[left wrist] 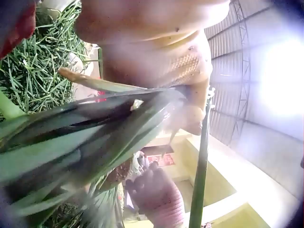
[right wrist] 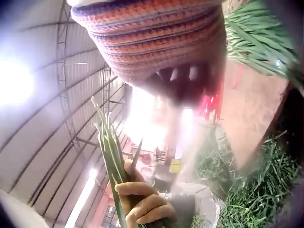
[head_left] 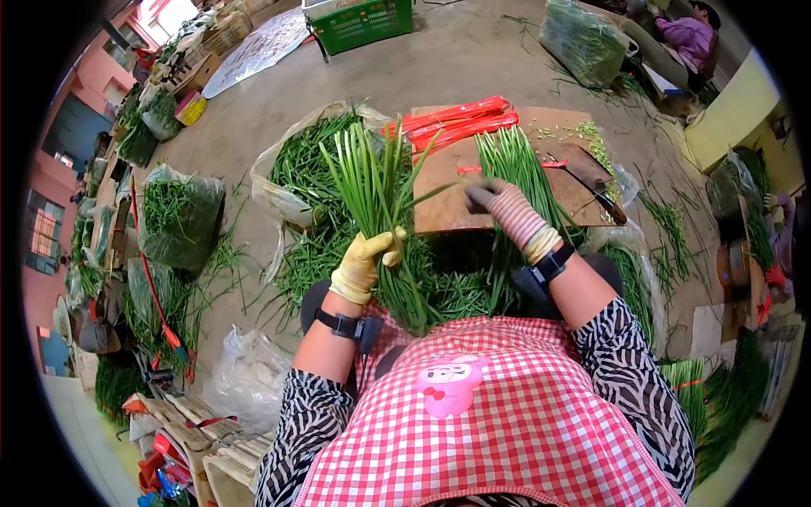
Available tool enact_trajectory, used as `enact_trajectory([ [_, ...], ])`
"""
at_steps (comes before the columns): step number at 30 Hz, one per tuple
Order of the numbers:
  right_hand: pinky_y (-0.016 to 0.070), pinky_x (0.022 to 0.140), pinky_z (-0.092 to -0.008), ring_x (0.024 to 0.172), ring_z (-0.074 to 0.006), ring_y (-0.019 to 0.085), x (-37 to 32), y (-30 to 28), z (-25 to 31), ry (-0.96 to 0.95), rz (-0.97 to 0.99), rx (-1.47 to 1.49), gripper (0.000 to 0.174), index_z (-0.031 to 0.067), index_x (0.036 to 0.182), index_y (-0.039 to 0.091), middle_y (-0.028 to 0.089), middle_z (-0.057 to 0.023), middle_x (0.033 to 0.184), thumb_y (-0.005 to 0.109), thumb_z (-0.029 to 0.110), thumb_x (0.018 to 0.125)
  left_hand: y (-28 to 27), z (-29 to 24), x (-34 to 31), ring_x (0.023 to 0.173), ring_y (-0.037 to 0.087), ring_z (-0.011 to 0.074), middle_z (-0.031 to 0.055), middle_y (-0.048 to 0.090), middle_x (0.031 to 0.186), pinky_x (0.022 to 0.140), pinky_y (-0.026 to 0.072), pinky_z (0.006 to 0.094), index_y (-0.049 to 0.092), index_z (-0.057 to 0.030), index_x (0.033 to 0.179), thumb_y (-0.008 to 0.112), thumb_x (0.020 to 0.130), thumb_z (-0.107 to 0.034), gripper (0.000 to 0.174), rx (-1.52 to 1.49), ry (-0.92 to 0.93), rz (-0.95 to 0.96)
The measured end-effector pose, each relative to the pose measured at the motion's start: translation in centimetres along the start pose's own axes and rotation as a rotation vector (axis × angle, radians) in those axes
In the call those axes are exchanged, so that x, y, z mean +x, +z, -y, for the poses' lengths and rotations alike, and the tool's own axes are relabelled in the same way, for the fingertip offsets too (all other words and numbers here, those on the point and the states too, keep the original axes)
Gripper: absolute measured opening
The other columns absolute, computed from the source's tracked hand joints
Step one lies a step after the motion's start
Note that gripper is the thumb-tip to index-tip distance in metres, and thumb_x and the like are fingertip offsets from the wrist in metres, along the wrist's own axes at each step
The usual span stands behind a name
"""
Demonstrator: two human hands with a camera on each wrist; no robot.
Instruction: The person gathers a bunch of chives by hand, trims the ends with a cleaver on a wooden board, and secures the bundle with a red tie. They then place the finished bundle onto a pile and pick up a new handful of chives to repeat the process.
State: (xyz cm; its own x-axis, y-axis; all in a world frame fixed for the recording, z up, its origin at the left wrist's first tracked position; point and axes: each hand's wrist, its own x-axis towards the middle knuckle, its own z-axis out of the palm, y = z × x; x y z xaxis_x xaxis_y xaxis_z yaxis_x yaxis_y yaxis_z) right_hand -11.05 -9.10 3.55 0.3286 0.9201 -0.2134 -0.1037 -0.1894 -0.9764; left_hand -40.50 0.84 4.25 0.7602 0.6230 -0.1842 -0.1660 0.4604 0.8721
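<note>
My left hand, in a yellow glove, grips an upright bunch of long green stalks, whose leafy ends hang over my lap. The same hand and stalks show low in the right wrist view. To the right of the bunch is my right hand, in a striped glove with dark fingertips; the fingers are loosely bent, with nothing plainly held. One loose leaf sticks out of the bunch toward it. Beneath and beside this hand, more stalks lie on a brown board.
Red ties and a dark-handled blade lie on the board. An open plastic bag of greens stands left of it. Filled bags, a green crate and loose leaves are around the floor. A person in purple sits at the upper right.
</note>
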Motion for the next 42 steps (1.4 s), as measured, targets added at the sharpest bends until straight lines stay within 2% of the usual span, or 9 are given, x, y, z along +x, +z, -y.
enact_trajectory([
  [5, 0.0579, 0.086, -0.0394, 0.092, -0.0297, 0.071, -1.8, 2.2, 4.8, -0.857, -0.339, -0.756, 0.030, 0.0043, 0.115, 0.071, 0.072, -0.0167, 0.101, 0.073, 0.018, 0.089, 1.4, -0.4, -0.1, 0.059, 0.047, 0.0122, 0.0006, 0.053, 0.066, 0.061, 0.0383, 0.0277, 0.066, -0.0011, 0.106, 0.065, 0.096, -0.022, 0.024, -0.025, -0.020, -0.018],
  [7, 0.0563, 0.090, -0.0429, 0.095, -0.0346, 0.069, -2.6, 3.2, 7.3, -1.109, -0.290, -1.263, 0.039, 0.0058, 0.124, 0.069, 0.070, -0.0148, 0.102, 0.075, 0.021, 0.089, 0.2, 0.0, 0.5, 0.061, 0.049, 0.0109, 0.0010, 0.068, 0.096, 0.061, 0.0403, 0.0266, 0.052, -0.0024, 0.145, 0.071, 0.093, -0.020, 0.057, -0.039, -0.033, 0.063],
  [13, 0.0558, 0.078, -0.0509, 0.085, -0.0471, 0.068, -2.9, 4.8, 1.6, -0.537, 0.362, -0.848, 0.025, 0.0181, 0.119, 0.075, 0.071, -0.0249, 0.097, 0.064, 0.022, 0.097, 0.4, 0.0, 0.8, 0.060, 0.050, 0.0111, 0.0020, 0.065, 0.084, 0.062, 0.0412, 0.0263, 0.062, -0.0014, 0.128, 0.070, 0.093, -0.022, 0.041, 0.085, -0.022, 0.097],
  [19, 0.0348, 0.121, -0.0387, 0.144, -0.0294, 0.048, -2.1, 3.6, 5.9, -0.417, 0.441, -0.284, 0.071, -0.0032, 0.154, 0.042, 0.054, -0.0215, 0.153, 0.065, 0.033, 0.099, 2.8, 0.0, 1.1, 0.066, 0.056, 0.0099, 0.0018, 0.066, 0.086, 0.063, 0.0448, 0.0256, 0.067, -0.0016, 0.107, 0.072, 0.094, -0.020, 0.024, 0.177, -0.005, 0.137],
  [25, 0.0551, 0.091, -0.0362, 0.102, -0.0209, 0.066, 0.0, 8.5, 2.5, -0.199, 0.087, -0.215, 0.062, -0.0011, 0.137, 0.056, 0.069, -0.0112, 0.114, 0.080, 0.026, 0.086, 5.8, 3.6, 3.4, 0.093, 0.072, 0.0200, 0.0098, 0.075, 0.109, 0.082, 0.0580, 0.0341, 0.061, -0.0036, 0.128, 0.072, 0.094, -0.014, 0.037, 0.818, 0.080, -0.221],
  [32, 0.0558, 0.079, -0.0297, 0.084, -0.0155, 0.069, -2.0, 7.8, 4.8, -0.063, -0.012, 0.089, 0.045, -0.0013, 0.128, 0.064, 0.071, -0.0052, 0.094, 0.075, 0.019, 0.089, 8.2, -0.7, 1.2, 0.116, 0.068, 0.0382, 0.0293, 0.067, 0.125, 0.101, 0.0538, 0.0405, 0.050, 0.0036, 0.147, 0.082, 0.082, -0.041, 0.085, 1.331, 0.084, 0.051],
  [37, 0.0553, 0.074, -0.0323, 0.079, -0.0171, 0.068, -1.7, 6.2, 4.1, -0.264, -0.003, -0.358, 0.042, -0.0003, 0.123, 0.064, 0.071, -0.0080, 0.094, 0.076, 0.018, 0.086, 4.3, -5.8, 1.7, 0.138, 0.054, 0.0236, 0.0183, 0.054, 0.151, 0.113, 0.0472, 0.0376, 0.027, -0.0010, 0.163, 0.076, 0.095, -0.019, 0.086, 0.507, 0.102, -0.075],
  [39, 0.0590, 0.080, -0.0415, 0.091, -0.0340, 0.075, -0.5, 8.4, 1.9, -0.323, -0.016, -0.342, 0.042, 0.0030, 0.116, 0.069, 0.075, -0.0204, 0.093, 0.081, 0.025, 0.083, 3.5, -5.6, 4.8, 0.133, 0.056, 0.0219, 0.0165, 0.057, 0.148, 0.109, 0.0494, 0.0356, 0.033, -0.0015, 0.161, 0.076, 0.094, -0.013, 0.080, 0.279, 0.486, 0.166],
  [42, 0.0584, 0.078, -0.0392, 0.091, -0.0306, 0.074, -1.3, 11.6, 0.6, -0.436, 0.081, -0.557, 0.044, 0.0034, 0.124, 0.061, 0.075, -0.0146, 0.100, 0.077, 0.024, 0.088, 5.5, -3.7, 5.4, 0.104, 0.066, 0.0163, 0.0085, 0.069, 0.116, 0.090, 0.0551, 0.0313, 0.054, -0.0022, 0.141, 0.072, 0.097, -0.013, 0.048, 0.092, 0.301, -0.083],
])
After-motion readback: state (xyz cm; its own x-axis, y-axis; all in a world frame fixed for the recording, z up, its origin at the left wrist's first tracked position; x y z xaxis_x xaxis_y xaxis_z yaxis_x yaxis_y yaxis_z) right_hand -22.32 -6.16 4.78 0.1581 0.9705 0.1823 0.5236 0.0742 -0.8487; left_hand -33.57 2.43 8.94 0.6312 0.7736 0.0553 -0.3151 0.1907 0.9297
